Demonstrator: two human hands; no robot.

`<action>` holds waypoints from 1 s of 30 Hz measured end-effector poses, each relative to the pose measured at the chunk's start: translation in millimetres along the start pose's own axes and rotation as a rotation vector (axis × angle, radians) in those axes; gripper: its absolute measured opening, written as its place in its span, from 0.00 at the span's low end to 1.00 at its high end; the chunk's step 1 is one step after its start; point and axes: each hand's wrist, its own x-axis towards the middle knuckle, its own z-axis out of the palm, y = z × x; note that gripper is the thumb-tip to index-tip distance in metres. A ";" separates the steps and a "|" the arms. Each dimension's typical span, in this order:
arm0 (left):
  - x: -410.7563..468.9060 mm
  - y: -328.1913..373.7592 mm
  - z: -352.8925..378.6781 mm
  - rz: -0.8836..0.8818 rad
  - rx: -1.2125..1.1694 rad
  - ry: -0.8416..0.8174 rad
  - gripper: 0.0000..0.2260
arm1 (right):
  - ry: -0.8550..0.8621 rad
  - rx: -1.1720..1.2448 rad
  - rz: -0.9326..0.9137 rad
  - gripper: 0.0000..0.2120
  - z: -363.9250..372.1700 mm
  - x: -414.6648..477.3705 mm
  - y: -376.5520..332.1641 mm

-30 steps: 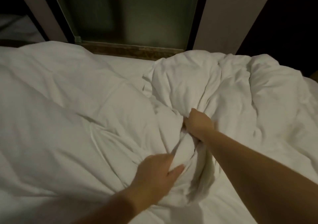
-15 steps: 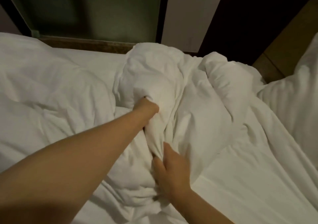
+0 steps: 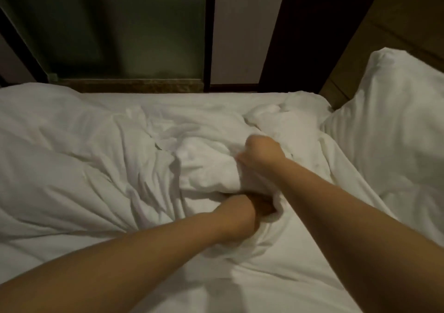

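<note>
Fingers of the right hand (image 3: 260, 152) are clenching round a bunched ridge of the white duvet (image 3: 115, 168), the fist slightly blurred and sitting right of centre on the bed. The duvet is spreading, crumpled, across most of the bed from the left edge to the middle. Its thickest roll is lying under and between the two hands. The white sheet (image 3: 276, 276) is showing smoother in the near right part of the view and running on beneath the right forearm. A large white pillow (image 3: 396, 125) is lying at the right side, just beside the duvet's far right corner and next to a brown wooden panel (image 3: 384, 36). Beyond the far edge of the bed a dark greenish panel (image 3: 120, 28) is standing next to a pale wall strip (image 3: 240, 28). Both bare forearms are reaching in from the near edge and converging towards the middle. The left hand (image 3: 252, 207) is lying nearer than the right one, pushing in under the fold of the roll. The cloth is covering its fingers, so whether they are grasping it cannot be told.
</note>
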 end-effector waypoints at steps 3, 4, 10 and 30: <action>-14.2 0.2 0.5 0.089 0.193 -0.172 0.15 | 0.087 0.003 0.083 0.14 27.5 -49.8 46.4; -17.1 -1.0 -9.1 0.084 0.150 -0.147 0.12 | 0.138 0.066 0.150 0.11 34.4 -66.5 63.4; -19.3 -0.3 -57.5 -0.201 -0.345 0.426 0.18 | 0.127 0.365 0.674 0.05 82.1 -189.4 167.0; -33.2 185.1 198.3 0.508 0.525 -0.195 0.24 | 0.845 1.879 0.752 0.29 -32.8 -363.5 250.6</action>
